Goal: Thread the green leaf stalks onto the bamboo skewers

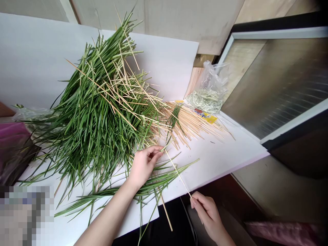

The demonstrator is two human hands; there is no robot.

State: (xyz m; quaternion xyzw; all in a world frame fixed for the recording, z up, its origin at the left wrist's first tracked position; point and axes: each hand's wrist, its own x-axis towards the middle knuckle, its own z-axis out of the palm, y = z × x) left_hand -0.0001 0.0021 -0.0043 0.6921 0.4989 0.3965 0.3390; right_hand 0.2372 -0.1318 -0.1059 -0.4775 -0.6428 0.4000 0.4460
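Fingers [201, 197] pinch 1 stick [182, 182] (thin, straight, wooden).

White counter [225, 150], green leaves [102, 116] — paler at the ends — and tan sticks [191, 121]. Near the counter's back right corner, a yellow, blue and red wrapper [210, 118].

From where I stand, the table [220, 157] has a smooth white top; a great heap of long green leaves [97, 126] covers much of its left and middle; just beside it, thin wooden sticks [192, 123] lie fanned out, many side by side, towards the back; behind their far end sits a clear plastic bag [207, 99] of pale strands, a yellow wrapper [210, 118] near its foot; along the front, a looser bunch of leaves [107, 195] straggles, some tips drooping past the edge, where one stick [166, 213] juts out too.
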